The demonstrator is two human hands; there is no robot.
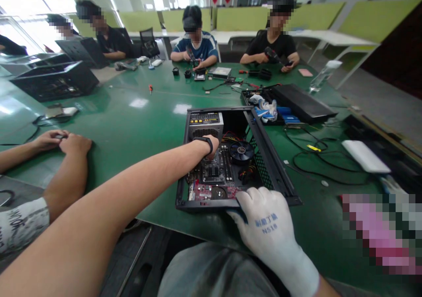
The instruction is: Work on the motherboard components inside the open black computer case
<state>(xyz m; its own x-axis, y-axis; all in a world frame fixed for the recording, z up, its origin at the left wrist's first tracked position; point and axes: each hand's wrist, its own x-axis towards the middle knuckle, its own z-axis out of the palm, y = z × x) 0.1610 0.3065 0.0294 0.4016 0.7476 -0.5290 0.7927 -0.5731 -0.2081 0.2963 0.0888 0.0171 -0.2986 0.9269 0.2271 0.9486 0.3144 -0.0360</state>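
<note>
An open black computer case [275,165] lies on the green table, its inside facing up. My bare left hand [212,146], with a black band at the wrist, reaches into it beside the power supply [206,123]; its fingers are hidden. Below that hand is the motherboard [212,171], with a round black fan [241,151] to its right. A red circuit board [204,192] sits near the front edge. My right hand [263,215], in a white glove, grips the case's near edge, thumb below and fingers over the rim.
A co-worker's hands [69,142] rest at the left. Across the green table [148,125], people hold tools. To the right are a tray with gloves [265,108], a black panel [303,101], loose cables [316,156] and a white box [365,156]. Another case [56,79] stands far left.
</note>
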